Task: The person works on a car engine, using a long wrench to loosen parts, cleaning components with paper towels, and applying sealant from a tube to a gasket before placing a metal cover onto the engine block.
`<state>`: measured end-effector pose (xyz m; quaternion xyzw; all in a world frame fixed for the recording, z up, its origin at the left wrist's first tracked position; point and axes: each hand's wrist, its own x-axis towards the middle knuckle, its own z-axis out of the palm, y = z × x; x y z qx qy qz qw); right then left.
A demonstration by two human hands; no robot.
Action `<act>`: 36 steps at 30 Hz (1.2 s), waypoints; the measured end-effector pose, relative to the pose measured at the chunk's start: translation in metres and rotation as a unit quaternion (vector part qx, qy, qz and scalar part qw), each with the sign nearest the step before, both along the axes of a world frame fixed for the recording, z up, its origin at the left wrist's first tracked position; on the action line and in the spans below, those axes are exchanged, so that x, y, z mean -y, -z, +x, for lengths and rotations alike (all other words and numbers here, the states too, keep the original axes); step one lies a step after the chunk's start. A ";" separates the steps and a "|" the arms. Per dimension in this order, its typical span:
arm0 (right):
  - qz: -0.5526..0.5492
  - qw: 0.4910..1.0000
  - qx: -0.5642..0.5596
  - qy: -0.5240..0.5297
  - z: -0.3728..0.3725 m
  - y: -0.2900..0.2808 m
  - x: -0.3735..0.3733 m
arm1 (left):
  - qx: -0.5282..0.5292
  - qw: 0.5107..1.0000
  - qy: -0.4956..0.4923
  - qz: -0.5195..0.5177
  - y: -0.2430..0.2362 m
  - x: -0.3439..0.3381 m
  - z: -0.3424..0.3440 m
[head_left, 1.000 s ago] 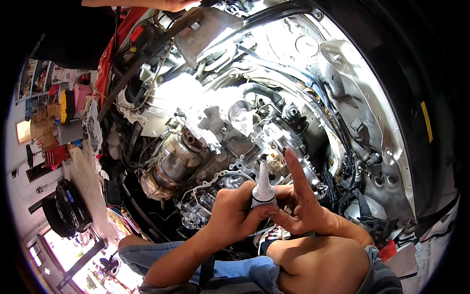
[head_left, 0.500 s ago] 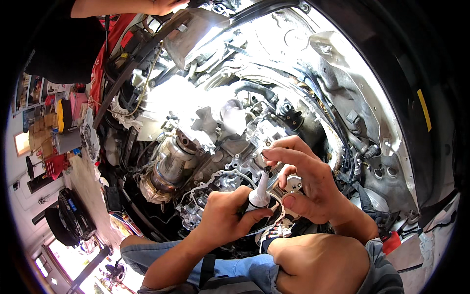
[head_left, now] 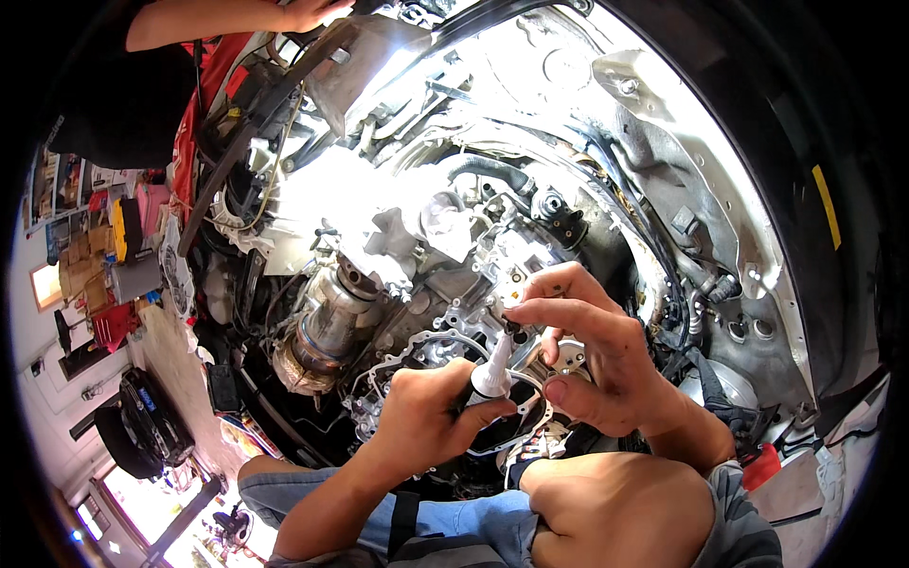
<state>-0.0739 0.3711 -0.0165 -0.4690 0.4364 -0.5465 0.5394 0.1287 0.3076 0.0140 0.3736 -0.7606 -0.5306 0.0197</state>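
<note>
A tube with a white, tapering nozzle (head_left: 491, 371) is gripped in my left hand (head_left: 419, 414), thumb and fingers closed round its body. The nozzle points up and away from me; most of the tube's body is hidden by the hand. My right hand (head_left: 606, 355) is curved beside the nozzle with nothing visible in it. Its thumb and forefinger are apart, and the forefinger's tip is close to the nozzle's tip; whether they touch I cannot tell. Below and beyond both hands lies the open metal engine casing (head_left: 375, 371) with its pale flange edge.
A metal exhaust canister (head_left: 324, 333) stands left of the casing. Hoses and a black round fitting (head_left: 557, 220) lie beyond my right hand. At the upper left, another person's arm (head_left: 222, 24) reaches over the car's front. Shelves of tools and boxes (head_left: 90, 256) line the left side.
My left hand and the tube have shifted slightly left. My right hand keeps nearly the same pose. The surrounding view has shifted a little.
</note>
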 end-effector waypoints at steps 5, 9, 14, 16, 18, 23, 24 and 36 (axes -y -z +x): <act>0.013 1.000 0.015 -0.003 -0.003 0.017 -0.003 | 0.093 0.996 0.008 -0.008 -0.004 0.012 -0.004; 0.116 0.972 0.201 0.036 -0.009 0.040 -0.011 | 0.015 0.991 -0.111 -0.076 0.032 0.024 0.013; 0.197 0.961 0.164 0.105 -0.032 0.103 -0.003 | -0.087 0.931 -0.294 -0.200 0.103 0.067 0.026; 0.223 0.954 0.161 0.119 -0.036 0.126 -0.002 | -0.057 0.899 -0.351 -0.257 0.127 0.081 0.019; 0.135 0.986 0.003 0.102 -0.036 0.152 -0.002 | -0.019 0.885 -0.363 -0.289 0.149 0.097 0.035; 0.067 0.982 -0.134 0.117 -0.016 0.201 0.002 | -0.065 0.891 -0.372 -0.250 0.147 0.091 0.027; 0.133 0.983 -0.073 0.102 -0.015 0.204 0.002 | -0.055 0.886 -0.379 -0.262 0.148 0.088 0.023; 0.080 0.962 -0.219 0.145 -0.002 0.207 0.018 | 0.033 0.860 -0.407 -0.306 0.139 0.084 0.013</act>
